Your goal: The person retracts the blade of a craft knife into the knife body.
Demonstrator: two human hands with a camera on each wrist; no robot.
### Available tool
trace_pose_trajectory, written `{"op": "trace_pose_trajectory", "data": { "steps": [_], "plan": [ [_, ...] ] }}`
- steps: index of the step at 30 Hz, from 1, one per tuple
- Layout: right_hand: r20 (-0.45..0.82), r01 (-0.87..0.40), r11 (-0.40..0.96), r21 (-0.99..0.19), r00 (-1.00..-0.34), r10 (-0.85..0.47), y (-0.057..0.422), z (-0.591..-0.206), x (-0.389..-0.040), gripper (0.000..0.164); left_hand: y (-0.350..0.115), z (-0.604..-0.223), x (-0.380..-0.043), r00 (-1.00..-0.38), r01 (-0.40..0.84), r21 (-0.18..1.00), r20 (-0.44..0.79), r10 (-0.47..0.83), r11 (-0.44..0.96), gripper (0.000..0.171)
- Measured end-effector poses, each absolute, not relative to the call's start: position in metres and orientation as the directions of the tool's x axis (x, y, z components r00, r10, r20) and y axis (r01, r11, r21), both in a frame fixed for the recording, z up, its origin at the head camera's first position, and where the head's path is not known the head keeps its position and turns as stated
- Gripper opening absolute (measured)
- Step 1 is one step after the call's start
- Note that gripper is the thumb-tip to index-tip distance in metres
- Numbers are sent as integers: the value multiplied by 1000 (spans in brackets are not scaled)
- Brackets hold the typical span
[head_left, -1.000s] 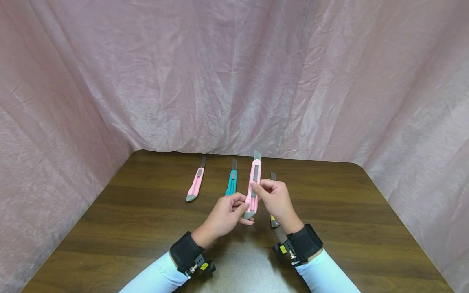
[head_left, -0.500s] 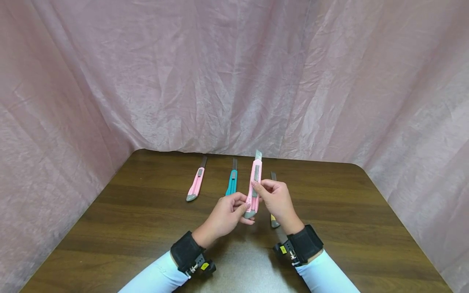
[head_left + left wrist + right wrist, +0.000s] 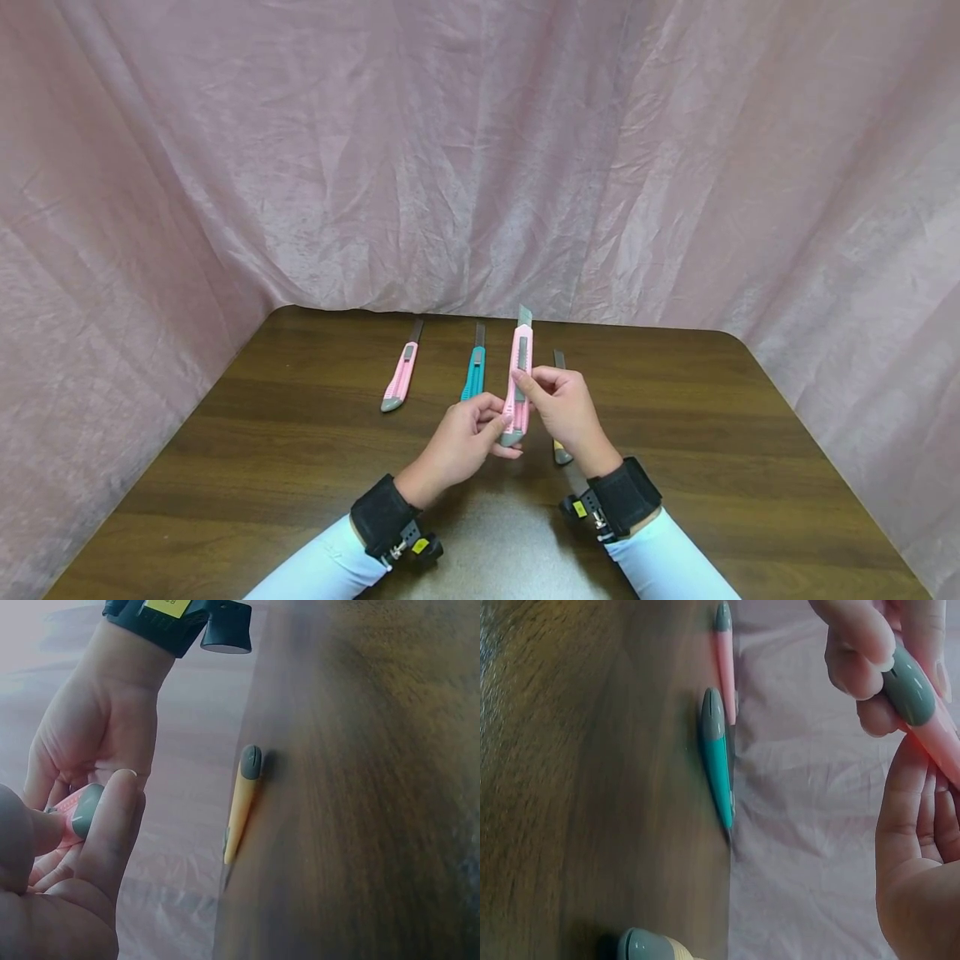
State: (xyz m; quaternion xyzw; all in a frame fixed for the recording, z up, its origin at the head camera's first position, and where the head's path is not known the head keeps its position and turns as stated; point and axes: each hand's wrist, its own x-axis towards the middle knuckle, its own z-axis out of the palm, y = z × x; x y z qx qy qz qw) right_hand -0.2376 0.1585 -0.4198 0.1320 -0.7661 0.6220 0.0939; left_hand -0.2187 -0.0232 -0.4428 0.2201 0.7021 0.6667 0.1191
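Observation:
Above the table, both hands hold a pink utility knife (image 3: 522, 350) with a grey end cap, its blade end pointing away and a short length of blade out. My left hand (image 3: 459, 442) grips the handle near the grey cap, thumb on top. Farther up the handle, my right hand (image 3: 567, 410) pinches it with the thumb over the slider slot. In the left wrist view the grey cap (image 3: 88, 810) shows between the left fingers. Partly behind the right hand lies a yellow utility knife (image 3: 241, 802). Just beyond the left hand is a teal utility knife (image 3: 475, 373), its lower end hidden.
A second pink utility knife (image 3: 401, 375) lies to the left on the brown wooden table (image 3: 247, 467). The blades of the knives on the table are out and point to the far edge. A pink curtain (image 3: 450, 167) hangs behind the table and along both sides.
The held knife's tip swayed slightly right, then back left. Both hands keep their hold in nearly the same place, and the knives on the table have not moved.

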Motion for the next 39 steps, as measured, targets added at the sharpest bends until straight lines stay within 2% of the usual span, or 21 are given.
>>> {"op": "trace_pose_trajectory", "data": {
  "steps": [8,24,34,39],
  "plan": [
    [340,-355,221,-908,-935,-105,160,-420,-238,22,-24,-444,-220,-878,147,989,131,461,0,18],
    [333,-356,154,-922,-930,-154,161,-422,-238,19,-23,-443,-218,-887,147,989,136,441,-9,17],
    [331,-361,168,-917,-926,-181,163,-422,-237,17,-25,-442,-220,-895,117,993,102,435,9,16],
    [330,-356,157,-921,-929,-165,162,-424,-239,18,-23,-442,-219,-896,138,990,123,426,4,16]
  ]
}}
